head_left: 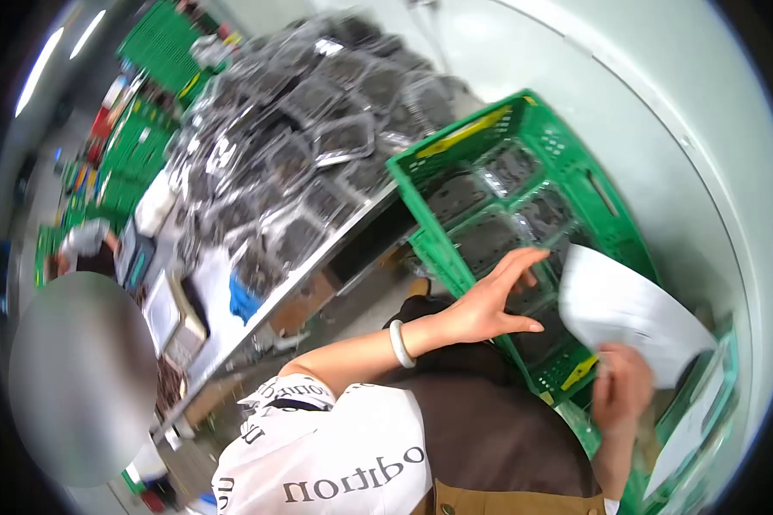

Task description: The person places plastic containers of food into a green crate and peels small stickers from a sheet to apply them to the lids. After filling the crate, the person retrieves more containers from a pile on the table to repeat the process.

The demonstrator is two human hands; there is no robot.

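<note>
My left hand (pixel 494 305) is held over the near side of a green crate (pixel 605 193), its fingers apart and nothing in them; a pale bangle is on the wrist. Inside the crate lie several clear plastic boxes (pixel 545 210) with dark contents. At the crate's right, my right hand (pixel 623 382) is closed on the lower edge of a white sheet of paper (pixel 618 296), which is curved and blurred by motion. The sheet hides part of the crate's right end.
A large heap of clear boxes (pixel 318 103) covers the metal table (pixel 296 279) at upper left. A blue bag, a scale (pixel 136 253) and an open box stand along it. Green crates (pixel 133 142) are stacked behind. Another person (pixel 86 245) is at far left. A white wall rises at right.
</note>
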